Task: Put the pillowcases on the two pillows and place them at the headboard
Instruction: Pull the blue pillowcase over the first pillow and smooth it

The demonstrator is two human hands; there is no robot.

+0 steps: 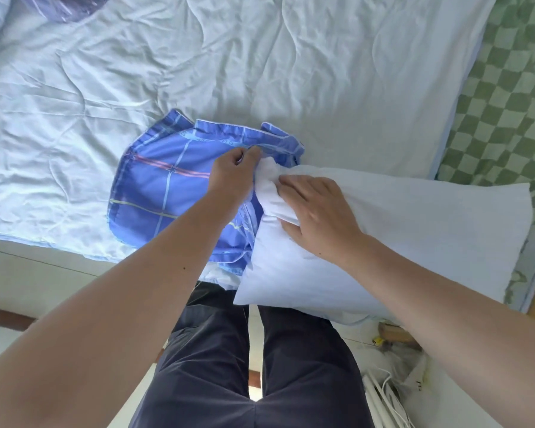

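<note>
The white pillow's [414, 239] corner was hidden inside the blue pillowcase [164, 186] at the bed's [260, 57] near edge; the left hand [233, 171] pinched the pillowcase's opening hem, fingers curled; the right hand [318, 211] gripped the pillow's bunched end.

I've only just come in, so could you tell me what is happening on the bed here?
A person stands at the bed's edge putting a blue pillowcase on a white pillow. The left hand pinches the pillowcase's opening, while the right hand pushes the pillow's corner toward it. Most of the pillow is not yet in the case, lying on the pale quilt.
</note>
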